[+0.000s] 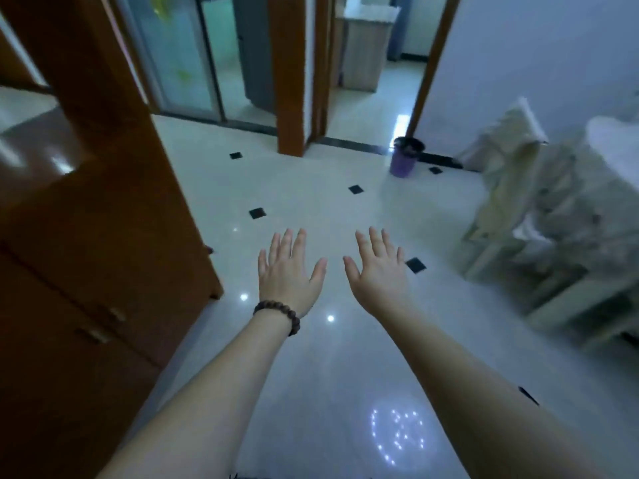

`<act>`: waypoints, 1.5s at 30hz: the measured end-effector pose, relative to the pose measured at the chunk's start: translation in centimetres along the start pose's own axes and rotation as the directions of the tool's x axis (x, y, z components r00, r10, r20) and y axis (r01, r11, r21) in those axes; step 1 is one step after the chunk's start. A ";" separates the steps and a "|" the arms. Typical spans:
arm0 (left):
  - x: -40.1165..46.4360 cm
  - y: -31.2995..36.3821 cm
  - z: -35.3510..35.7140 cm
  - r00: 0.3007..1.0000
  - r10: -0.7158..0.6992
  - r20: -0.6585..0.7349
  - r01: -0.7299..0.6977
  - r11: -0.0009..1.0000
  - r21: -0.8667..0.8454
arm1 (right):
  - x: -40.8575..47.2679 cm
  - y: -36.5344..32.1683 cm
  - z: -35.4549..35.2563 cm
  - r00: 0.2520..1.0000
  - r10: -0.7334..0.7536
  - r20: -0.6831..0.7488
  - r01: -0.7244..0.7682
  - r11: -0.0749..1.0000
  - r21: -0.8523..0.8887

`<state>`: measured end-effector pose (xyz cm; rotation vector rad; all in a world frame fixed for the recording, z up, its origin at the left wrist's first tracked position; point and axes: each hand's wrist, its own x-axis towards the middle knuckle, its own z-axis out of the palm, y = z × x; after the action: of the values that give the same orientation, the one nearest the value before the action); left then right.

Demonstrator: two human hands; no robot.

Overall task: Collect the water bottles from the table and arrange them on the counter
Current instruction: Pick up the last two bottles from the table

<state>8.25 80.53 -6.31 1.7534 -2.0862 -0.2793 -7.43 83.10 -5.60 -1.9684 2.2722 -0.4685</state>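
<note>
Both of my arms reach forward over a glossy tiled floor. My left hand (288,267), with a dark bead bracelet at the wrist, is spread flat with straight fingers and holds nothing. My right hand (378,267) is beside it, also spread with straight fingers and empty. No water bottle shows in the head view. A brown wooden counter (41,153) with a shiny top stands at my left. The image is blurred.
The counter's cabinet doors (86,305) fill the left side. A purple waste bin (404,157) stands on the floor ahead by a doorway. Pale chairs draped with cloth (539,209) crowd the right. Glass sliding doors (186,57) lie further back.
</note>
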 end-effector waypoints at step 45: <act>-9.8 87.8 39.5 0.148 0.942 0.301 -0.846 0.278 -0.455 | -26.2 77.3 -23.2 0.036 0.948 -0.316 -0.971 0.108 0.213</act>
<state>-85.78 103.07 -8.48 -0.0491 -2.9574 -0.5811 -82.90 121.72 -9.62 0.1950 3.1326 -0.5719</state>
